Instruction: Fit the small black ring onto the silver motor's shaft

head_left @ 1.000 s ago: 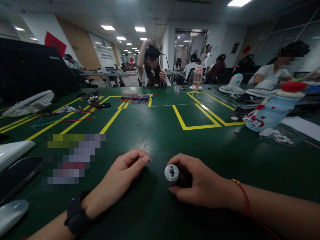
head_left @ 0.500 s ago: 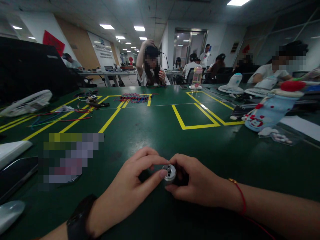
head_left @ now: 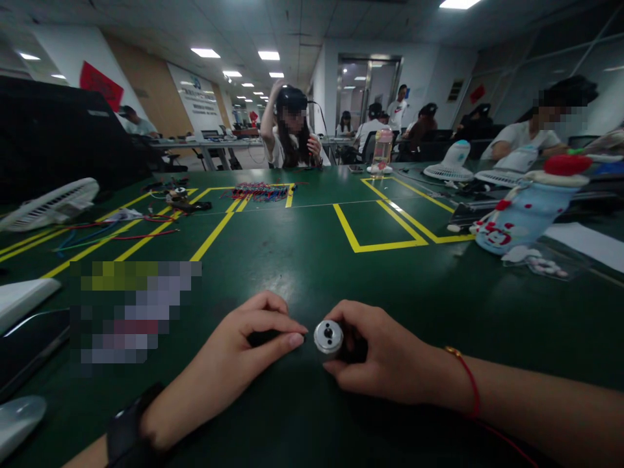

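A small silver cylinder that looks like a DC motor (head_left: pixel 328 337) stands upright on the green table. Its top face shows a dark centre and two small holes. My right hand (head_left: pixel 380 348) closes round its right side with thumb and fingers. Just left of the motor, apart from it, my left hand (head_left: pixel 266 335) pinches thumb and forefinger together. A tiny dark speck shows at those fingertips, too small to name.
Yellow tape lines mark the green table (head_left: pixel 273 260). Bundled wires (head_left: pixel 260 190) lie farther back, loose wires (head_left: pixel 121 224) to the left. A blue bottle (head_left: pixel 526 211) and a small plastic bag (head_left: pixel 546 263) are on the right. A mouse (head_left: pixel 19 419) sits at lower left. A person (head_left: pixel 292 130) sits opposite.
My left hand has drawn left off the top of the motor, its fingertips pinched together, uncovering the top face. My right hand keeps its hold.
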### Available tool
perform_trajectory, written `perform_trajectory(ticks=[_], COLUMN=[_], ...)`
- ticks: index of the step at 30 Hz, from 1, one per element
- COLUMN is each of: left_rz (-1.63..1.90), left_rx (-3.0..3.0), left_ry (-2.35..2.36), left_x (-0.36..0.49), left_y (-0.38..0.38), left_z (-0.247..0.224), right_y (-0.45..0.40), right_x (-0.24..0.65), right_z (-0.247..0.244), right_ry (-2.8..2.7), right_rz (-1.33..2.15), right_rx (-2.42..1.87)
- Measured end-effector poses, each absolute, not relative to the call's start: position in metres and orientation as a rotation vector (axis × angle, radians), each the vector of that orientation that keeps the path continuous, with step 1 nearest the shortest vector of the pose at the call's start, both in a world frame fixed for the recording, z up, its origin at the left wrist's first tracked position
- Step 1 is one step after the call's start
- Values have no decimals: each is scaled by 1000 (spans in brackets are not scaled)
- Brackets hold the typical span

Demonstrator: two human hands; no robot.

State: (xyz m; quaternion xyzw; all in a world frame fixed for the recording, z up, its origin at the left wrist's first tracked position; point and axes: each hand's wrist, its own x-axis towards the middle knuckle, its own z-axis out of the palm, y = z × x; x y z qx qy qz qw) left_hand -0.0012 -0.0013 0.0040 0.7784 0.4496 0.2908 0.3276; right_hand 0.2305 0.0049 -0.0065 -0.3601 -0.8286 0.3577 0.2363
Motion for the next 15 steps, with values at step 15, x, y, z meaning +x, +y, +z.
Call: perform_trajectory(ticks=[15], left_rz=[596], left_rx=[2175], left_ry=[1167], left_x=[-7], left_y=[4], left_z=[-11], right_y=[5], right_x=[232], right_z=[-5], right_ry=[-2254], right_rz=[1026], right_rx=[-1006])
